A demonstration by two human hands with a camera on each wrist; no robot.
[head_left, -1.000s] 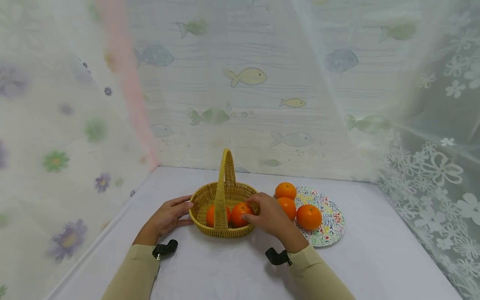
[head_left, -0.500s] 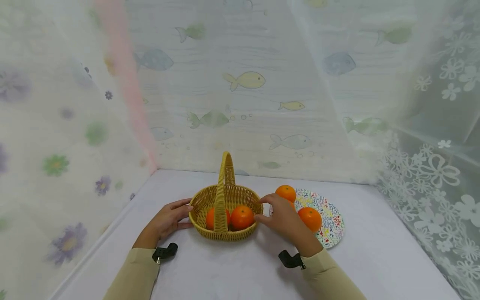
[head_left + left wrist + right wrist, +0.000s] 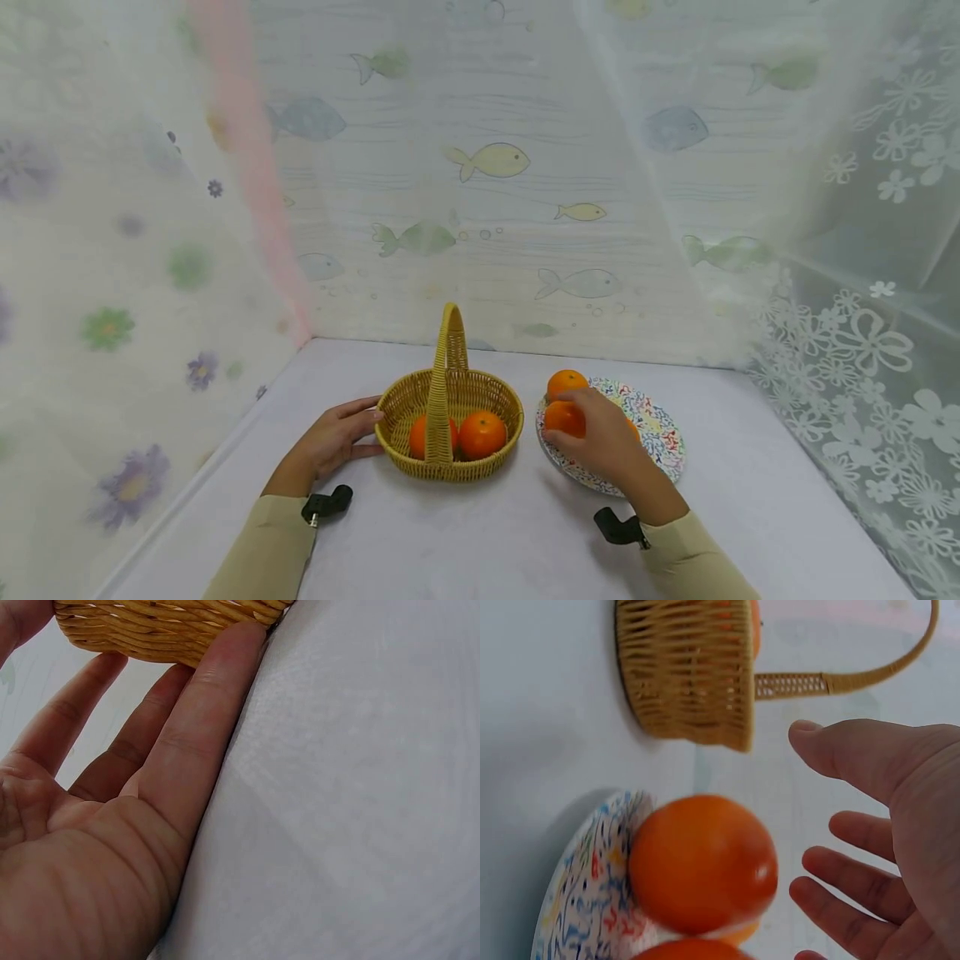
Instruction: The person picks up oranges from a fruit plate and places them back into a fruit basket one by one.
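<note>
A yellow wicker basket (image 3: pixel 450 472) with a tall handle stands on the table. Inside it lie two oranges, one at the right (image 3: pixel 482 435) and another partly behind the handle. My left hand (image 3: pixel 333 442) touches the basket's left side; in the left wrist view its straight fingers rest against the wicker wall (image 3: pixel 150 630). Over the near-left part of a speckled plate (image 3: pixel 660 442) is my right hand (image 3: pixel 600 433), thumb and fingers spread around an orange (image 3: pixel 562 418). The right wrist view shows a gap between those fingers and the nearest orange (image 3: pixel 705 862).
Another orange (image 3: pixel 567 383) sits at the plate's back left. A third one (image 3: pixel 633 429) shows only a sliver behind my right hand. A white cloth (image 3: pixel 465 542) covers the table, and curtains printed with fish (image 3: pixel 495 160) and flowers hang behind and beside it.
My right hand has left the orange in the basket and moved right, past the basket's rim, to the oranges on the plate. My left hand has stayed at the basket.
</note>
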